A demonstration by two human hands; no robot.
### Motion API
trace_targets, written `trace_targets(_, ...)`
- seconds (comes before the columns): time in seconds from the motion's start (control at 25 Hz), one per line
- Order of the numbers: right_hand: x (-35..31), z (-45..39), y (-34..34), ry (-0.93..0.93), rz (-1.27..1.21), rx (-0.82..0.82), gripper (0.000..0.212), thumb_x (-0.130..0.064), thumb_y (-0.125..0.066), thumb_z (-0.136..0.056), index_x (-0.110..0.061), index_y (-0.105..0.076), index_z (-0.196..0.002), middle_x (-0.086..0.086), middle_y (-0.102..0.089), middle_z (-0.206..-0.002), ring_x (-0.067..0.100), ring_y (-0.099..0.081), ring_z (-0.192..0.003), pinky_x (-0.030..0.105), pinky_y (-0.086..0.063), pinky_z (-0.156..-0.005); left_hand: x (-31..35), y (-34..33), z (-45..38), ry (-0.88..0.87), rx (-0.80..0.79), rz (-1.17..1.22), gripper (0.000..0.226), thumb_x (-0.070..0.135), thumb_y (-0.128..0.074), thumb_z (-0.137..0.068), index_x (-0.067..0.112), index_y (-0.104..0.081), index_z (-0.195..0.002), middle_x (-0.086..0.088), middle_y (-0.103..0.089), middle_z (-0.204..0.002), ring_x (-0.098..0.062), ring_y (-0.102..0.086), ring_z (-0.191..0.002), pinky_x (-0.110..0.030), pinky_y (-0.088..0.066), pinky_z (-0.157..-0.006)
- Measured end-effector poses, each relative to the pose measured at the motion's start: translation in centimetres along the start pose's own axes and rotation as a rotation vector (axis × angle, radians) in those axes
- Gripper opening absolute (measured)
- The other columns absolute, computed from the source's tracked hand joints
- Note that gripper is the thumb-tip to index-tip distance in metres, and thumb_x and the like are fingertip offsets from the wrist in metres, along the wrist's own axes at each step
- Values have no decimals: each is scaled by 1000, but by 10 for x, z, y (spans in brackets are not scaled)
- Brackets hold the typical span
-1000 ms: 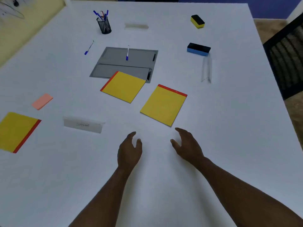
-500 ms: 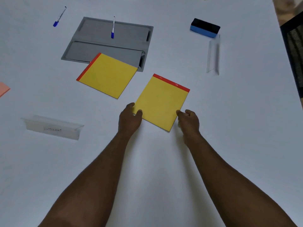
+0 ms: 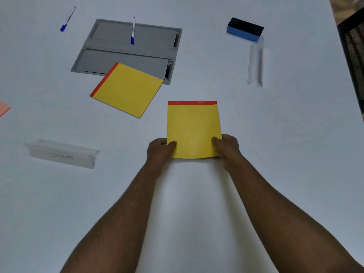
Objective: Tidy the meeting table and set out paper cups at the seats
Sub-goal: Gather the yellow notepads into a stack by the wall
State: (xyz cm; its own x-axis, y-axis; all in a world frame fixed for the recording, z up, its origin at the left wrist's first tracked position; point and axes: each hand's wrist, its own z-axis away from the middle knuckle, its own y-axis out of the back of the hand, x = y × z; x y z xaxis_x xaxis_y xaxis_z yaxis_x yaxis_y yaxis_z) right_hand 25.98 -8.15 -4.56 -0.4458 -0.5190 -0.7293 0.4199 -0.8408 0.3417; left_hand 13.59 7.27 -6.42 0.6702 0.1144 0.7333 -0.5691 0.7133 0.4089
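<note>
The yellow notepad (image 3: 194,129) has been turned since half a second ago: then it lay skewed on the white desk (image 3: 295,154) with its red binding strip slanting to the upper right, and now it sits square to the person, the red strip straight across its far edge. Both hands have closed on it. The left hand (image 3: 160,149) grips the near left corner, its fingers (image 3: 171,143) curled with the thumb on top of the page; the right hand (image 3: 226,147) pinches the near right corner the same way. The near edge bows slightly (whether the pad is lifted clear of the desk cannot be told).

The rest holds its place as before. A second yellow notepad (image 3: 127,89) lies tilted, one corner overlapping the grey tray (image 3: 126,50), which carries a blue-capped marker (image 3: 133,31). Another marker (image 3: 67,19) lies apart at the far left. A blue-and-black eraser (image 3: 244,29) sits far right, near a clear name stand (image 3: 255,63). A second labelled name stand (image 3: 63,153) rests left of the hands, and a pink note (image 3: 3,108) shows at the left edge
</note>
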Motion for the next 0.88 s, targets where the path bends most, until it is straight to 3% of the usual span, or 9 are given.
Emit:
trace_targets(0.08, 12, 6, 12, -33, -26, -113, 11, -14, -56, -92, -20, -65, -87, 6, -67, -101, 21, -64, -85, 37, -54, -83, -2, 3, 11, 69, -59, 207, 23, 28, -68, -86, 7, -64, -92, -6, -66, -94, -25, -61, -88, -33, -47, -76)
trace_targets(0.2, 29, 14, 31, -115, -67, -428, 20, -18, -57, -95, -11, -64, -113, 7, -69, -115, 23, -66, -102, 36, -53, -89, -6, 14, 27, 169, -339, 624, 33, 21, -66, -90, 7, -60, -119, -11, -69, -116, -32, -66, -106, -48, -51, -93)
trace_targets(0.32, 36, 25, 37, -83, 88, -610, 22, -27, -60, -93, -10, -67, -106, 4, -73, -104, 19, -68, -94, 34, -52, -87, -23, 30, 37, 134, -393, 674, 44, 16, -64, -91, 15, -54, -133, -10, -66, -126, -32, -64, -112, -53, -48, -97)
trace_targets(0.44, 21, 21, 23, 99, 244, -363, 35, -42, -66, -86, -8, -66, -83, 1, -69, -83, 15, -60, -74, 32, -48, -73, -53, 50, 45, 134, -343, 694, 47, 16, -65, -89, 15, -54, -134, -10, -66, -126, -32, -64, -112, -54, -49, -97)
trace_targets(0.56, -18, 5, -13, 319, 351, -137, 23, -41, -66, -85, -18, -67, -88, -9, -69, -88, 12, -63, -83, 29, -49, -77, -73, 71, 46, 153, -207, 698, 39, 16, -70, -85, 16, -61, -123, -10, -68, -122, -30, -69, -104, -48, -54, -88)
trace_targets(0.68, -62, -19, -68, 563, 534, -177, 33, -39, -66, -85, -16, -63, -109, -4, -67, -105, 9, -58, -92, 24, -42, -81, -68, 85, 28, 119, -18, 549, 32, 19, -73, -85, 17, -64, -116, -8, -70, -115, -28, -70, -98, -41, -57, -80)
trace_targets(0.88, -118, -66, -146, 752, 680, -230, 64, -42, -69, -83, -9, -47, -133, 8, -55, -134, 22, -52, -121, 25, -37, -90, -71, 88, 7, -22, 65, 134, 42, 33, -70, -88, 17, -60, -124, -4, -68, -117, -19, -64, -94, -29, -49, -80)
